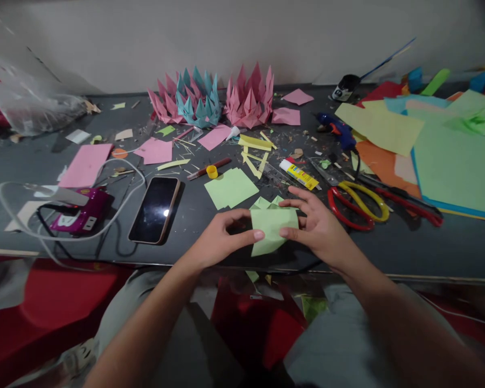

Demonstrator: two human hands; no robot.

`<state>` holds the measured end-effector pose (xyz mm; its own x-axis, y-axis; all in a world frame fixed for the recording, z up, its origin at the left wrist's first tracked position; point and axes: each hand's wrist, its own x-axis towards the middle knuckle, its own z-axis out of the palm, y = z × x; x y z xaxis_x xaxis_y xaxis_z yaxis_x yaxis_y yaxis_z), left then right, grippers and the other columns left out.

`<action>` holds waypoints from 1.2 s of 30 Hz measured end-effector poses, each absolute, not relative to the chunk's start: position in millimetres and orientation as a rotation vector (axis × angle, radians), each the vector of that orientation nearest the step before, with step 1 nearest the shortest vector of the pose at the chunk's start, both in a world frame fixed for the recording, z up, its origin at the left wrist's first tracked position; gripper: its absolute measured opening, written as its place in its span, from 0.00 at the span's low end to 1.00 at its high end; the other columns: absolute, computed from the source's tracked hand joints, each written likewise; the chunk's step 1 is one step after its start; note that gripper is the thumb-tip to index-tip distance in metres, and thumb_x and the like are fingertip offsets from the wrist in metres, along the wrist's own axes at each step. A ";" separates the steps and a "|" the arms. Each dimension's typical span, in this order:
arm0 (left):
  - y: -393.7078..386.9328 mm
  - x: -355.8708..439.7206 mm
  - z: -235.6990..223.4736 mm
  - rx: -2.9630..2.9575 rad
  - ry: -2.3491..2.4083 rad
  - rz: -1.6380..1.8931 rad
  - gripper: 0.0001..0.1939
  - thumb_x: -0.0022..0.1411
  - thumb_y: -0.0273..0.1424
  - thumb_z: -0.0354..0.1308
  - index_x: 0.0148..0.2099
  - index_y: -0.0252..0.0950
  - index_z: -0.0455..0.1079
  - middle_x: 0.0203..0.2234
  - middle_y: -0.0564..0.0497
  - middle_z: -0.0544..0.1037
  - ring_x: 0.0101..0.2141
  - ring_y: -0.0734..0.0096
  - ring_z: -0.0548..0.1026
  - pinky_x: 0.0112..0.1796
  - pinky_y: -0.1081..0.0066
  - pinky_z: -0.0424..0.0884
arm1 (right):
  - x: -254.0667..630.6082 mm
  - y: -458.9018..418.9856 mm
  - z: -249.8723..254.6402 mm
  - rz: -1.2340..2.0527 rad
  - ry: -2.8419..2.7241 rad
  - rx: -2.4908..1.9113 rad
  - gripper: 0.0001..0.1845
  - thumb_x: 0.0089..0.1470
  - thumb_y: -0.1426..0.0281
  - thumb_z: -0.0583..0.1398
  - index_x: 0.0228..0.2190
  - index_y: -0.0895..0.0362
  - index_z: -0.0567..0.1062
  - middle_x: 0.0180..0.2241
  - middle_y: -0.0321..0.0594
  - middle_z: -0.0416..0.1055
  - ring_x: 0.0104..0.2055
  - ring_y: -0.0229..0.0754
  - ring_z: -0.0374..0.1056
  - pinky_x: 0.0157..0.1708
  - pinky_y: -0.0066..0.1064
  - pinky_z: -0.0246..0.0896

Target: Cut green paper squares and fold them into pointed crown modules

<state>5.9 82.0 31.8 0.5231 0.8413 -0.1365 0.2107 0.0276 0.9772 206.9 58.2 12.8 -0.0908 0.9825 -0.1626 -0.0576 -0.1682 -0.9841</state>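
Between my two hands is a small light-green sheet of paper (272, 229), held up just over the table's front edge. My left hand (228, 234) pinches its left side, thumb in front and fingers behind. On the other side, my right hand (309, 223) grips the right edge with the thumb in front and the other fingers partly spread. Pointed folded green paper (267, 203) shows just behind the sheet's top edge; whether it is joined to the sheet I cannot tell. Flat green squares (231, 187) lie just beyond my hands.
Pink (250, 99) and blue (199, 99) folded-paper crowns stand by the wall. Scissors (358, 205), a glue tube (299, 173) and a glue gun (337, 131) lie right. Left are a phone (154, 210) and a purple power adapter (83, 213) with cables. Coloured sheets (456, 161) are piled far right.
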 end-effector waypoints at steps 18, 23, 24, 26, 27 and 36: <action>94.5 9.6 4.0 2.415 1.133 0.561 0.05 0.59 0.28 0.54 0.38 0.35 0.70 0.34 0.49 0.76 0.36 0.68 0.73 0.36 0.70 0.69 | 219.6 72.9 -11.1 0.630 -2.082 -1.351 0.08 0.53 0.66 0.58 0.35 0.54 0.74 0.35 0.40 0.74 0.31 0.40 0.69 0.32 0.31 0.65; 97.5 4.1 3.2 2.684 0.938 0.521 0.12 0.62 0.23 0.47 0.43 0.36 0.70 0.38 0.50 0.77 0.39 0.71 0.74 0.39 0.72 0.70 | 231.6 70.8 -8.7 0.456 -2.297 -1.185 0.14 0.56 0.74 0.51 0.39 0.53 0.74 0.39 0.39 0.75 0.43 0.43 0.70 0.43 0.36 0.65; 97.4 2.5 3.8 2.720 0.917 0.495 0.13 0.62 0.22 0.46 0.43 0.37 0.70 0.39 0.50 0.77 0.40 0.71 0.74 0.39 0.72 0.70 | 233.5 69.6 -7.3 0.440 -2.340 -1.156 0.15 0.56 0.76 0.50 0.39 0.53 0.74 0.40 0.39 0.75 0.44 0.42 0.69 0.44 0.37 0.65; 96.9 -0.3 5.7 2.769 0.887 0.455 0.14 0.63 0.22 0.45 0.43 0.36 0.71 0.40 0.50 0.77 0.40 0.71 0.74 0.39 0.71 0.70 | 236.2 66.8 -5.3 0.402 -2.408 -1.109 0.17 0.55 0.78 0.49 0.40 0.53 0.74 0.41 0.40 0.74 0.44 0.42 0.69 0.43 0.36 0.65; 96.4 -1.4 6.8 2.789 0.875 0.442 0.14 0.64 0.23 0.44 0.43 0.36 0.71 0.40 0.50 0.77 0.40 0.70 0.74 0.39 0.70 0.70 | 237.1 65.4 -4.8 0.379 -2.430 -1.096 0.17 0.55 0.78 0.49 0.40 0.54 0.74 0.42 0.40 0.74 0.44 0.42 0.69 0.43 0.36 0.66; 92.0 -3.0 11.8 2.909 0.859 0.329 0.14 0.66 0.26 0.45 0.44 0.37 0.72 0.42 0.48 0.76 0.41 0.69 0.73 0.39 0.68 0.70 | 242.2 58.3 -7.4 0.288 -2.538 -1.088 0.17 0.56 0.77 0.50 0.42 0.54 0.74 0.44 0.42 0.73 0.45 0.43 0.68 0.43 0.38 0.65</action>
